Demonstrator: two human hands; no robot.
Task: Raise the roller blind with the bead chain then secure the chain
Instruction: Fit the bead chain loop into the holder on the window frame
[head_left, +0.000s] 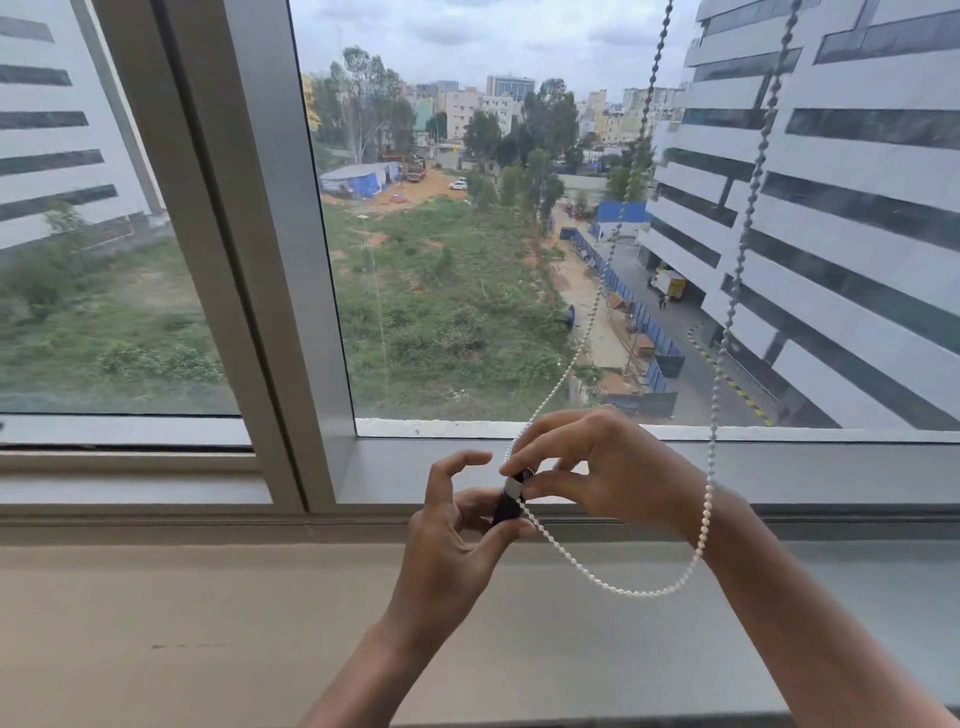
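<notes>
A white bead chain (649, 591) hangs in two strands from the top right and loops low over the sill, draped around my right wrist. My left hand (457, 540) pinches a small dark cylinder with a white band (509, 501) between thumb and fingers, just above the sill. My right hand (592, 467) pinches the chain at the top of that cylinder, where one strand meets it. The roller blind itself is out of view; the glass is uncovered.
A wide beige window sill (208, 613) runs across the foreground. A thick grey window mullion (249, 260) stands to the left of my hands. Behind the glass are buildings and a green plot.
</notes>
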